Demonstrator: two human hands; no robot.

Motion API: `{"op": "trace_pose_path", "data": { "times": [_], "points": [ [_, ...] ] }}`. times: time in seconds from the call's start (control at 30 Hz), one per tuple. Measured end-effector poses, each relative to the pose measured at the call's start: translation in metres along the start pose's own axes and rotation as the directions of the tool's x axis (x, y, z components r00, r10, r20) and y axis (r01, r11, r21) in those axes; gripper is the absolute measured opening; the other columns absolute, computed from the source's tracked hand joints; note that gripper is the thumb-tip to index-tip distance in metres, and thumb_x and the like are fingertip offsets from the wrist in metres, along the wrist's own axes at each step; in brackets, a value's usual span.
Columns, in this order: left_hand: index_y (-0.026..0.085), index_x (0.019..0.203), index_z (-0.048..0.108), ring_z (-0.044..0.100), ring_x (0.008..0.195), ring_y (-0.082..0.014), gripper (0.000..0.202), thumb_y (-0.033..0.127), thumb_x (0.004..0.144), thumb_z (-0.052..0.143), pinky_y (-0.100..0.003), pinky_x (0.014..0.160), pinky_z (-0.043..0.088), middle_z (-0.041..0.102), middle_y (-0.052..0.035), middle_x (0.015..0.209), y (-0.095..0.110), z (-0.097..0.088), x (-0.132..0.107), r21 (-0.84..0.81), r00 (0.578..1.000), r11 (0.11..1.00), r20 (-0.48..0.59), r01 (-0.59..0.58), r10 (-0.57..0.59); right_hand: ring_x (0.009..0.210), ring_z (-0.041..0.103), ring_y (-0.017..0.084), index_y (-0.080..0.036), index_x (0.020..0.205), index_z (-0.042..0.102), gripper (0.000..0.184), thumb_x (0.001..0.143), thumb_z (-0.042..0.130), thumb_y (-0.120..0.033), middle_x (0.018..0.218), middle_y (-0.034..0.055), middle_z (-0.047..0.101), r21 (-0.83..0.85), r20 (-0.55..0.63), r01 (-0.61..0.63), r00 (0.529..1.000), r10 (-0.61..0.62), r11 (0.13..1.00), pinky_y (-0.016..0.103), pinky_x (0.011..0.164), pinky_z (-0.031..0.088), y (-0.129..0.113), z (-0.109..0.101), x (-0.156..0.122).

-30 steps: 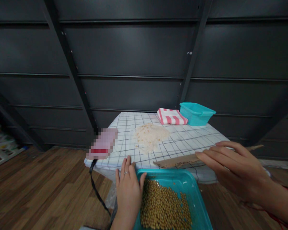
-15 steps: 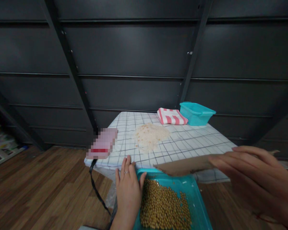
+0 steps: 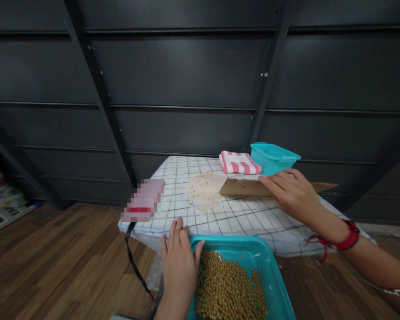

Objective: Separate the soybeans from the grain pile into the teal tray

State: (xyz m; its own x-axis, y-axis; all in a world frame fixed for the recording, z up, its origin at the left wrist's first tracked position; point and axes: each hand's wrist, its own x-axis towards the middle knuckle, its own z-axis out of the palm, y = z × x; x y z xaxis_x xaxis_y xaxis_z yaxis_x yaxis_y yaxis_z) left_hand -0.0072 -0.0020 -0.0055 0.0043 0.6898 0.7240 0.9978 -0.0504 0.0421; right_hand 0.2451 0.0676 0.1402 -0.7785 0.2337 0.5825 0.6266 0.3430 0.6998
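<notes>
My right hand (image 3: 291, 193) grips a strip of brown cardboard (image 3: 245, 187) by its upper edge. The strip stands on its long side over the checked tablecloth (image 3: 180, 178), its left end at the right side of a spread pile of pale, flour-like crumbs (image 3: 205, 191). My left hand (image 3: 179, 262) rests on the left rim of a turquoise tray (image 3: 270, 262), thumb over the inner edge and the other fingers spread forward. Inside the tray lie many small, round, yellow-brown beans (image 3: 230, 284), perhaps soybeans. The tray sits at the table's near edge.
A folded pink-and-white striped towel (image 3: 240, 162) lies at the back of the table beside a turquoise basin (image 3: 273, 158). At the left corner is a blurred pink object (image 3: 145, 200) with a black strap (image 3: 133, 260) hanging down. A dark panelled wall (image 3: 186, 80) stands behind.
My right hand has carried the cardboard from above the tray's far edge forward onto the table, beside the crumbs. My left hand and the tray have stayed in place.
</notes>
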Motion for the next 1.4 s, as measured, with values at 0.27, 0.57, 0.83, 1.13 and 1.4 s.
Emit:
{"op": "trace_pose_path", "data": {
  "times": [0.27, 0.57, 0.83, 1.13, 1.4],
  "points": [
    [0.013, 0.098, 0.05, 0.05, 0.11, -0.0304, 0.037, 0.042, 0.084, 0.033, -0.051, 0.08, 0.046, 0.056, -0.019, 0.117, -0.001, 0.001, -0.001, -0.035, 1.0, 0.999, 0.011, 0.01, -0.01, 0.067, 0.052, 0.016, -0.012, 0.089, 0.059, 0.028, 0.073, 0.04, 0.0, 0.071, 0.0053, 0.063, 0.055, -0.005, 0.002, 1.0, -0.001, 0.998, 0.031, 0.068, 0.037, -0.002, -0.006, -0.001],
    [0.012, 0.098, 0.049, 0.05, 0.11, -0.031, 0.037, 0.042, 0.084, 0.032, -0.052, 0.08, 0.046, 0.056, -0.0195, 0.117, 0.001, 0.0, 0.0, -0.023, 1.0, 1.0, 0.003, 0.004, -0.004, 0.068, 0.052, 0.017, -0.01, 0.09, 0.058, 0.03, 0.071, 0.037, 0.002, 0.072, 0.0062, 0.063, 0.148, -0.02, 0.024, 1.0, -0.022, 0.989, 0.032, 0.067, 0.04, -0.003, -0.026, -0.005],
    [0.013, 0.098, 0.049, 0.049, 0.111, -0.0306, 0.036, 0.042, 0.084, 0.033, -0.052, 0.081, 0.046, 0.056, -0.0194, 0.117, 0.001, 0.001, -0.001, -0.021, 1.0, 1.0, 0.014, 0.02, -0.02, 0.067, 0.052, 0.017, -0.011, 0.094, 0.054, 0.033, 0.07, 0.035, 0.003, 0.072, 0.0054, 0.063, 0.155, -0.003, 0.031, 1.0, -0.031, 0.987, 0.033, 0.066, 0.04, -0.006, -0.04, -0.008],
    [0.011, 0.099, 0.05, 0.049, 0.111, -0.0315, 0.036, 0.04, 0.084, 0.033, -0.053, 0.081, 0.046, 0.055, -0.0204, 0.117, 0.002, 0.001, -0.002, -0.022, 1.0, 1.0, 0.005, 0.005, -0.005, 0.068, 0.053, 0.017, -0.013, 0.097, 0.051, 0.036, 0.07, 0.034, 0.004, 0.074, 0.0054, 0.063, 0.165, 0.009, 0.051, 0.999, -0.054, 0.985, 0.033, 0.066, 0.041, -0.006, -0.056, -0.014],
    [0.01, 0.097, 0.05, 0.051, 0.109, -0.0315, 0.036, 0.039, 0.085, 0.033, -0.052, 0.079, 0.047, 0.056, -0.021, 0.116, 0.002, 0.0, 0.0, -0.002, 1.0, 1.0, 0.0, -0.014, 0.014, 0.068, 0.052, 0.017, -0.013, 0.092, 0.053, 0.036, 0.068, 0.033, 0.005, 0.072, 0.0049, 0.062, 0.147, 0.052, 0.023, 0.998, -0.031, 0.989, 0.034, 0.068, 0.039, -0.009, -0.061, -0.021]
  ]
}}
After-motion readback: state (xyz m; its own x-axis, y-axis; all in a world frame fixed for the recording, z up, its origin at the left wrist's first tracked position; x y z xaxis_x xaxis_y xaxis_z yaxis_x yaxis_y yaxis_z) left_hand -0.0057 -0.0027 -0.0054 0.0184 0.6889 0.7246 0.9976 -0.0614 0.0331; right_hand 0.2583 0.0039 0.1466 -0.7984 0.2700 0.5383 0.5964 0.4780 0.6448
